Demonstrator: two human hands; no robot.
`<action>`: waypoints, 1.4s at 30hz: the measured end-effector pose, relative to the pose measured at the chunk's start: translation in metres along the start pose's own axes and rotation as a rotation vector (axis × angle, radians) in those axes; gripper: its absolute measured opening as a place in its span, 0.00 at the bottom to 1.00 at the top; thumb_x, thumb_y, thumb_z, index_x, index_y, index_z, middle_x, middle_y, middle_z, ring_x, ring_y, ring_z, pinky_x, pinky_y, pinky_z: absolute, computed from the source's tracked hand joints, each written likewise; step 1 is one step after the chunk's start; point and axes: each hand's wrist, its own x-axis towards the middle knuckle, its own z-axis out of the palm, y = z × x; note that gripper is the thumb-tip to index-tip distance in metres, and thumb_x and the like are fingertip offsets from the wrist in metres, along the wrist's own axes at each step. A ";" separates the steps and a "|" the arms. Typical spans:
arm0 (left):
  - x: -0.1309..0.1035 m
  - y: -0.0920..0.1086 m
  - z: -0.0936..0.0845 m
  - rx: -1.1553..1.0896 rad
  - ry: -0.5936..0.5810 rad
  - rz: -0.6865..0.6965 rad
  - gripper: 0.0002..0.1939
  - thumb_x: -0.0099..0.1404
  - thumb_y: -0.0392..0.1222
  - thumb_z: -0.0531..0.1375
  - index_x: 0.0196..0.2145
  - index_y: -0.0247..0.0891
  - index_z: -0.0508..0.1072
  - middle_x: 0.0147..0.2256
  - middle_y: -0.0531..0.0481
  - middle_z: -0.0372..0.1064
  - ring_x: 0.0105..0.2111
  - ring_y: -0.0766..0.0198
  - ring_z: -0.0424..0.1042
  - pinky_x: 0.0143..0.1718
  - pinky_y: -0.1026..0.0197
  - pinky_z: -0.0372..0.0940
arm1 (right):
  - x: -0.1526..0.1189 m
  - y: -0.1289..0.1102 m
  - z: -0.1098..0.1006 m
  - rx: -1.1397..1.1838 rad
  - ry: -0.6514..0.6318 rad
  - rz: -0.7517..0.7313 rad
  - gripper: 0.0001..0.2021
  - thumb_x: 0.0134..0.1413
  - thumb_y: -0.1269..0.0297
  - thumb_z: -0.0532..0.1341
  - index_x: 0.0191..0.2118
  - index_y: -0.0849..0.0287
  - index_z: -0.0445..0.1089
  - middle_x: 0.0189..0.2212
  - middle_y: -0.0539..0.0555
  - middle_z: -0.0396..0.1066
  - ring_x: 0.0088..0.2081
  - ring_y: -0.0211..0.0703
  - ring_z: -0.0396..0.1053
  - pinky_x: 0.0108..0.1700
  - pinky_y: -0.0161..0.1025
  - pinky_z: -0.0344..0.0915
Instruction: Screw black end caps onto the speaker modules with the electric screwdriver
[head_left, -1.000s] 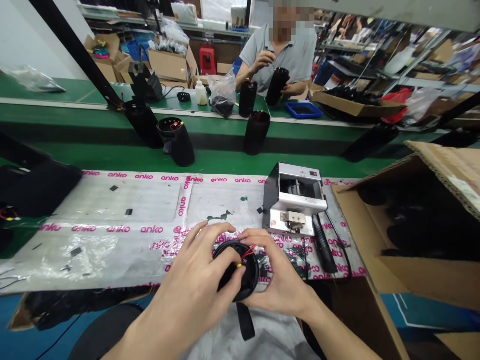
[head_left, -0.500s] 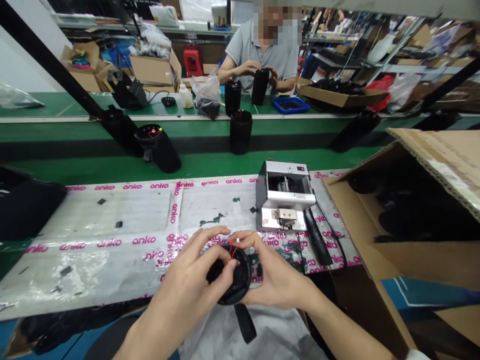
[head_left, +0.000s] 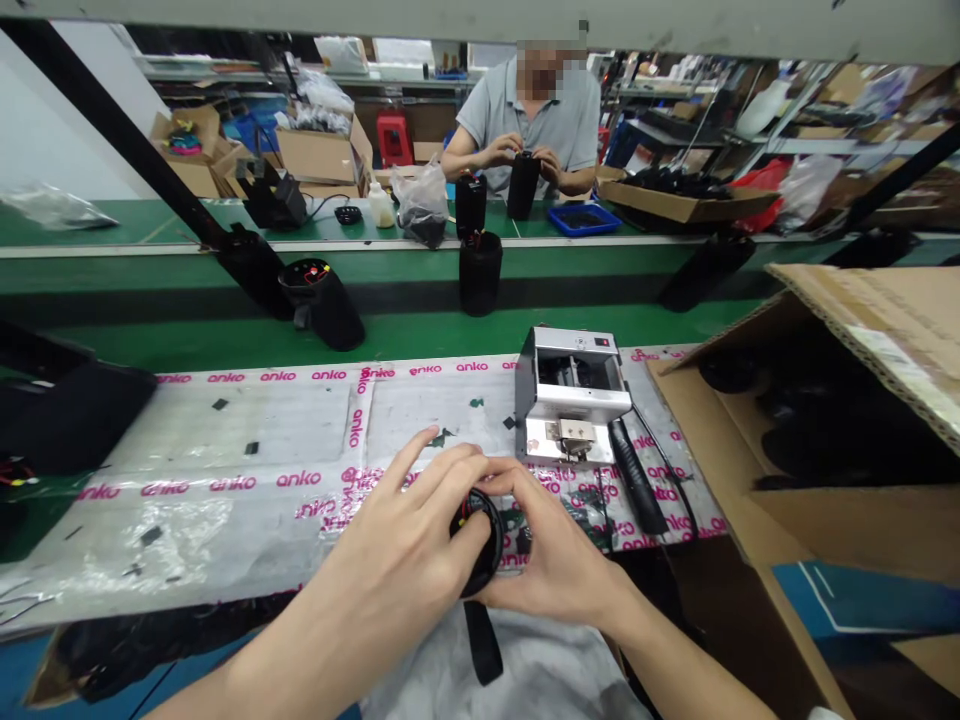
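Note:
A black cylindrical speaker housing [head_left: 493,552] sits low in the middle, its open round end tilted up toward me. My right hand [head_left: 551,550] curls around its right side, with the fingers along the far rim. Over the opening lies my left hand [head_left: 420,530]: its thumb reaches inside and its fingers bend over the far edge, the index finger lifted apart. A bit of red and yellow wire [head_left: 464,519] shows by that thumb; the rest is hidden. From the housing's near side a black strap [head_left: 482,650] hangs down over grey cloth.
Beyond my hands stands a silver machine [head_left: 574,395] beside a black-handled tool [head_left: 636,478]. An open carton [head_left: 817,520] with black parts is at right. Several black cylinders [head_left: 480,275] stand on the green line. Across it, a person [head_left: 525,120] handles another cylinder.
The left thumb has moved into the opening, and the red wires with a white connector, formerly above the rim, are mostly out of sight. The view has tipped slightly upward.

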 end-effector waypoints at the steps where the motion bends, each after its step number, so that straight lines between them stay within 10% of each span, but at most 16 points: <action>1: 0.001 0.002 0.002 0.031 -0.011 0.006 0.14 0.74 0.25 0.55 0.37 0.33 0.79 0.50 0.33 0.78 0.61 0.45 0.77 0.72 0.31 0.67 | 0.000 0.000 0.000 -0.013 0.001 -0.003 0.42 0.44 0.67 0.83 0.59 0.44 0.61 0.67 0.54 0.68 0.69 0.53 0.70 0.69 0.50 0.68; 17: 0.025 -0.008 0.000 0.076 -0.179 0.171 0.09 0.68 0.31 0.64 0.31 0.38 0.82 0.42 0.39 0.76 0.53 0.44 0.76 0.70 0.31 0.66 | 0.006 -0.015 -0.010 -0.057 -0.066 0.150 0.35 0.48 0.66 0.80 0.59 0.49 0.65 0.57 0.53 0.73 0.61 0.56 0.75 0.61 0.50 0.73; 28: 0.011 -0.026 0.006 -0.045 -0.057 0.278 0.09 0.76 0.31 0.61 0.35 0.37 0.77 0.50 0.40 0.75 0.43 0.53 0.70 0.46 0.49 0.69 | -0.006 -0.005 0.001 -0.012 -0.006 0.149 0.36 0.49 0.67 0.80 0.61 0.47 0.66 0.56 0.51 0.75 0.57 0.52 0.77 0.59 0.50 0.74; 42: 0.004 -0.026 0.007 0.020 -0.051 0.178 0.12 0.75 0.26 0.58 0.35 0.38 0.75 0.35 0.48 0.70 0.38 0.55 0.69 0.54 0.47 0.67 | -0.002 -0.002 -0.001 -0.057 0.024 -0.011 0.37 0.49 0.65 0.80 0.61 0.49 0.65 0.59 0.58 0.77 0.62 0.55 0.77 0.63 0.51 0.74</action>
